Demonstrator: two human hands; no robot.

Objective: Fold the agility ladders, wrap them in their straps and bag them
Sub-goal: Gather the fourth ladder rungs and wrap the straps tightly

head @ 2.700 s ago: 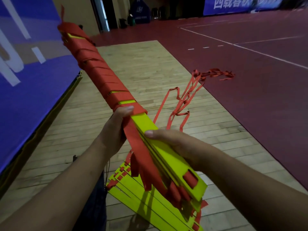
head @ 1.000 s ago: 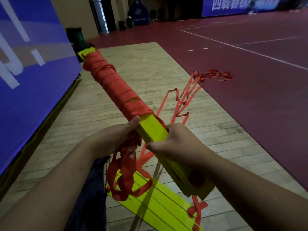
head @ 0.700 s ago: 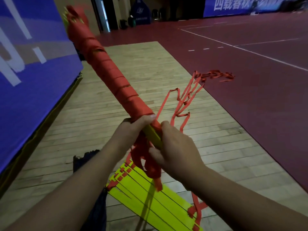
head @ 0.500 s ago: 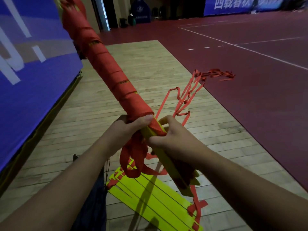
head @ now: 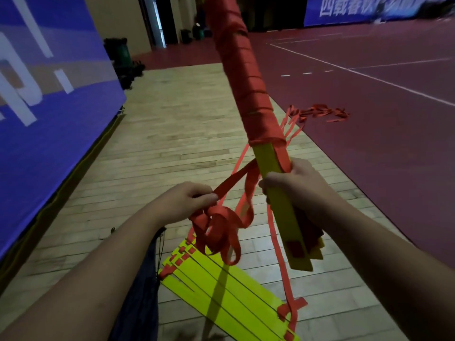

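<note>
A folded bundle of yellow ladder rungs stands nearly upright in front of me. Red strap wrapping covers its upper part; the lower yellow end is bare. My right hand grips the bundle around its bare middle. My left hand pinches the loose red strap, which runs taut up to the bundle and hangs in loops below my fingers. A second ladder's yellow rungs lie flat on the floor under my hands. A dark bag lies by my left forearm.
A tangle of red straps trails across the wooden floor onto the dark red court. A blue padded wall runs along the left. A green bin stands at the far end of the wall.
The bundle has swung from leaning left to nearly upright. My left hand has come off the bundle and pulled the loose strap out to the left. My right hand has kept its grip.
</note>
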